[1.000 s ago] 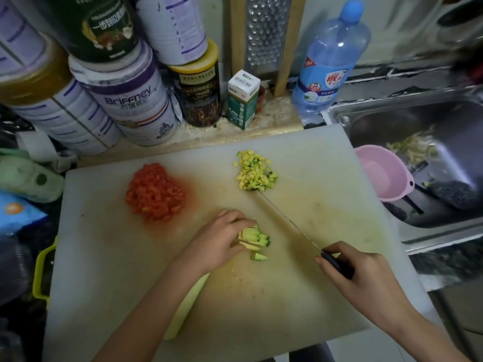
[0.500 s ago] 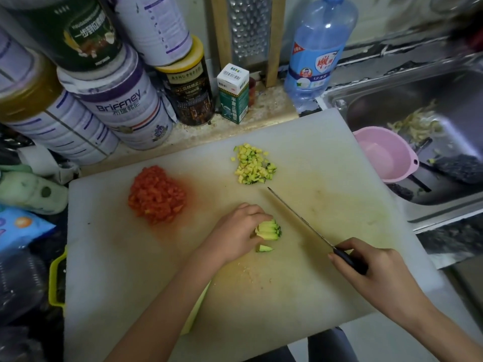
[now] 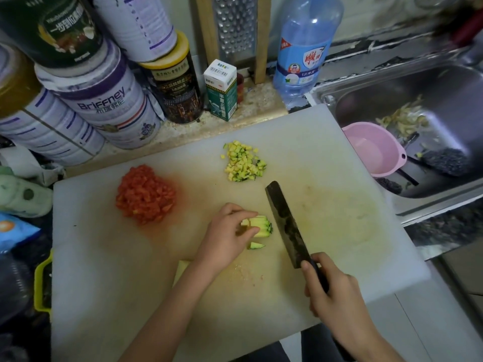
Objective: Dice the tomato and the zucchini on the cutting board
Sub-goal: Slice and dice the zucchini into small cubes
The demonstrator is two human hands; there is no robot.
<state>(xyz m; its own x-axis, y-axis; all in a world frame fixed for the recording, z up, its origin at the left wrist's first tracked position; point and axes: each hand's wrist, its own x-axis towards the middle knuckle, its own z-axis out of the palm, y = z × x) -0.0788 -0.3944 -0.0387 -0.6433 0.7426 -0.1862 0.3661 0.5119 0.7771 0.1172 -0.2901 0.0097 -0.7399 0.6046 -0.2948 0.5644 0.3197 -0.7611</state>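
Fingers (image 3: 243, 215) of left hand (image 3: 224, 239) curled, pinching zucchini strips (image 3: 260, 226); right hand (image 3: 332, 296) grips knife (image 3: 286, 226) handle, blade at 3 o'clock of strips.

Diced tomato (image 3: 145, 194) and zucchini strips (image 3: 260, 226) lie on cutting board (image 3: 104, 257).
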